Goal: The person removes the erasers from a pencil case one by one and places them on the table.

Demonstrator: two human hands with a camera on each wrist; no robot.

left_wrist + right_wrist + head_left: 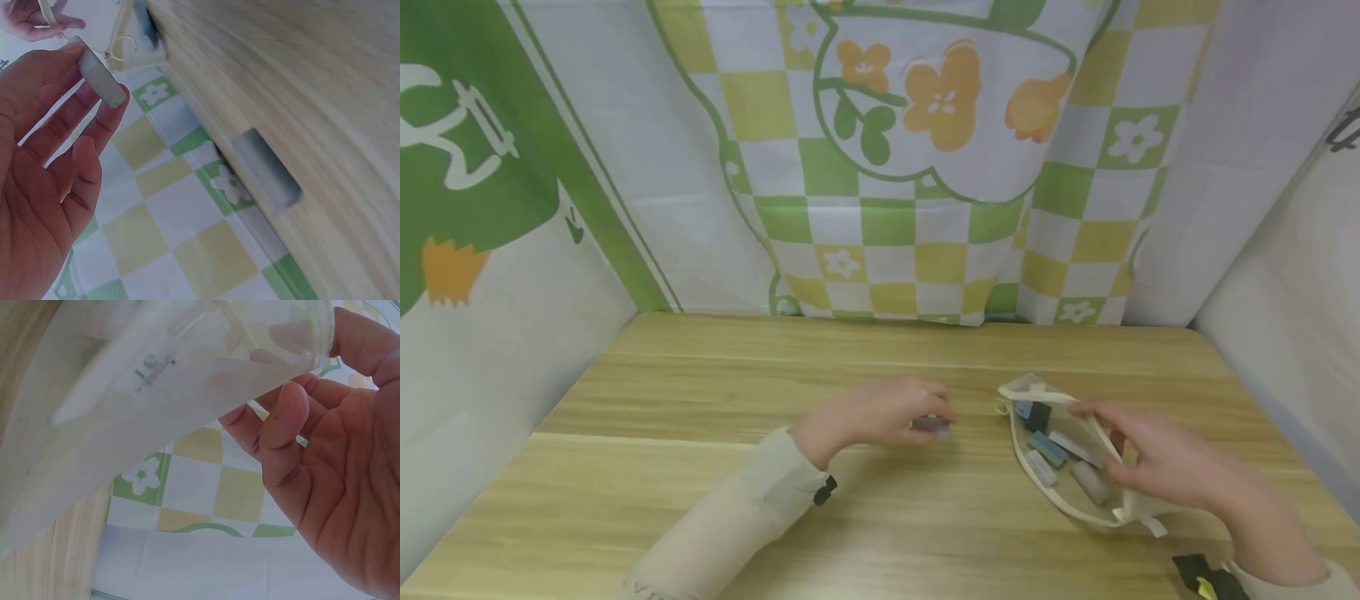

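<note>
My left hand [883,412] is over the middle of the table, pinching a small grey block [100,75] that looks like an eraser between thumb and fingertips. Another greyish block [269,172] lies on the wood close to that hand. To the right, a translucent pouch [1037,492] with a cream-edged mouth gapes open. Inside it are several small blocks, among them a blue-and-green one [1047,449], a pale one [1041,467] and a dark one [1037,416]. My right hand [1172,458] grips the pouch's right edge by thumb and fingers.
The wood-grain table [700,383] runs back to a hanging cloth [887,267] with green and yellow checks and flowers. White and green cloth [512,292] closes off the left side, and a pale sheet [1292,292] the right. A ring pull [125,47] hangs at the pouch's corner.
</note>
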